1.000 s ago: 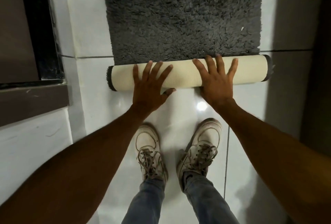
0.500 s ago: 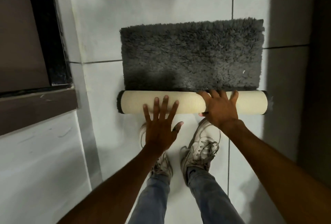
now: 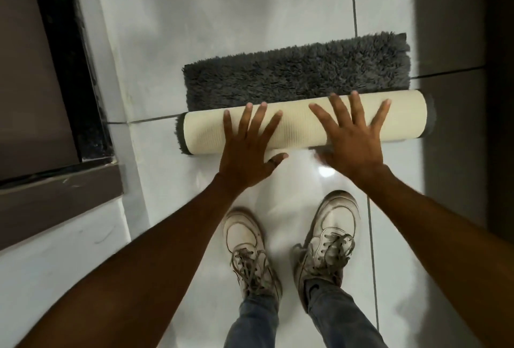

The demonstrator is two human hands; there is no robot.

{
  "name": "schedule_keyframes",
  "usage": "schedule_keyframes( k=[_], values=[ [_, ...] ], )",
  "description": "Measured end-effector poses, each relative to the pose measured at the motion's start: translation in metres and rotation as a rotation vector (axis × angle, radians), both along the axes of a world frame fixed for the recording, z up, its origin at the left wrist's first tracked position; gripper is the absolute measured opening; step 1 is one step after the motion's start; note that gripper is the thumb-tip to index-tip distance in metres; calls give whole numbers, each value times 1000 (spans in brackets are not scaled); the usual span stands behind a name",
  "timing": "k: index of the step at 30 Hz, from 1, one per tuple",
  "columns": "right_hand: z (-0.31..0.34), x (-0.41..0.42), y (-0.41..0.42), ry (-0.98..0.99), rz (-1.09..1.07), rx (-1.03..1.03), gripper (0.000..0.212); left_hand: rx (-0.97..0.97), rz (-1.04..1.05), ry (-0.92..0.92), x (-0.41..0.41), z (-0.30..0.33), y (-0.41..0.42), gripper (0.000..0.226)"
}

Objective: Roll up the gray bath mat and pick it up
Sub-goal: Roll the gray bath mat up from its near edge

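Observation:
The gray shaggy bath mat lies on the white tiled floor, mostly rolled into a cylinder whose cream underside faces out. A narrow flat strip of gray pile remains beyond the roll. My left hand rests flat on the roll's left-middle, fingers spread. My right hand presses flat on the roll's right-middle, fingers spread. Neither hand grips the mat; both lie palm-down on top of it.
My two white sneakers stand on the glossy tile just behind the roll. A dark door frame and brown ledge run along the left. A dark wall or panel borders the right side.
The roll has moved forward and grown thicker, so less flat gray pile shows. My left hand moved up onto the roll; my right hand opened from curled to flat.

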State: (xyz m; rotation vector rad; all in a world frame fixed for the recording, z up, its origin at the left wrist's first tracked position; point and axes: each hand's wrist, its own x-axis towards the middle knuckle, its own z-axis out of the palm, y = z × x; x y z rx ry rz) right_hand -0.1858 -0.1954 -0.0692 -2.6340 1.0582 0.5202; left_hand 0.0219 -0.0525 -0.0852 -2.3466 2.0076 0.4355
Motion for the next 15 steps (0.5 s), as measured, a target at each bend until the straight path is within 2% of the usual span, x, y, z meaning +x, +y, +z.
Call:
schedule_keyframes(
  k=[4, 8, 15],
  values=[
    [4, 22, -21, -21, -57, 12, 93, 29, 23, 5, 16, -1, -23, 85],
    [12, 16, -14, -19, -64, 73, 85, 40, 6, 35, 8, 7, -11, 82],
    [31, -14, 14, 254, 35, 335, 90, 357, -1, 200, -33, 29, 39, 83]
  ],
)
